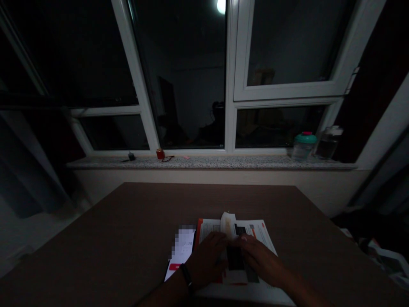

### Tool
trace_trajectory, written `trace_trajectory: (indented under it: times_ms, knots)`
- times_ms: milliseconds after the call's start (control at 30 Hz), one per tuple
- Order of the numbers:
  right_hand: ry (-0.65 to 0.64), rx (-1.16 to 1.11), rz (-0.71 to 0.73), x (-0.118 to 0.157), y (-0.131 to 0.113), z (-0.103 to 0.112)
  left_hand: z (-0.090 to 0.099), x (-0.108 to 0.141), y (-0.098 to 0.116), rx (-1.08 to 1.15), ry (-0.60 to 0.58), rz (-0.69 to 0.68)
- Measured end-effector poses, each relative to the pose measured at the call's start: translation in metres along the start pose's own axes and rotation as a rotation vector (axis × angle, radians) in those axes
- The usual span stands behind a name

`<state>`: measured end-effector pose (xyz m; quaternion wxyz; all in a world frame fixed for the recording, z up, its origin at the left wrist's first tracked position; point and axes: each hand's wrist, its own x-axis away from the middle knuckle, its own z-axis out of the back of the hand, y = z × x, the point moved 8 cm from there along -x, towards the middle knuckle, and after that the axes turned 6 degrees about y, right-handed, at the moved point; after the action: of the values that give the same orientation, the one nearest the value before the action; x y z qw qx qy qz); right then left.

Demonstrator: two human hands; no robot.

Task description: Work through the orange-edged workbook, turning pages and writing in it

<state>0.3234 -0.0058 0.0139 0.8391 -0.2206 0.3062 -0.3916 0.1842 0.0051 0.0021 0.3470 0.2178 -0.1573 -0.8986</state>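
Near the front edge of the desk (96, 238), an open book (259, 233) looks light and floppy, best taken by its page edges, and the left hand (206, 261) and right hand (260, 260) rest on it, fingers (244, 241) nearly meeting, though the dimness hides whether they grip the raised page (227, 224).

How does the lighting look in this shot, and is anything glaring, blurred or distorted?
In the head view, the scene is underexposed, with the left hand and right hand dim; a bright light glare blows out at the top; the white window frame leans from lens distortion; the phone screen is pixelated.
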Motion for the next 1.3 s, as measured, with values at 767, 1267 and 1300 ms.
trace_trajectory:
  times_ms: [767,1267,1300]
  knots:
    - [0.232,0.049,-0.102,-0.001,0.03,0.007,0.006,-0.002,0.011,-0.174,-0.056,0.023]
    - [0.173,-0.014,-0.183,-0.007,0.036,-0.001,0.004,-0.003,0.033,-0.186,-0.095,-0.165]
    - [0.161,-0.019,-0.193,-0.008,0.037,-0.004,0.004,-0.003,0.033,-0.178,-0.095,-0.165]
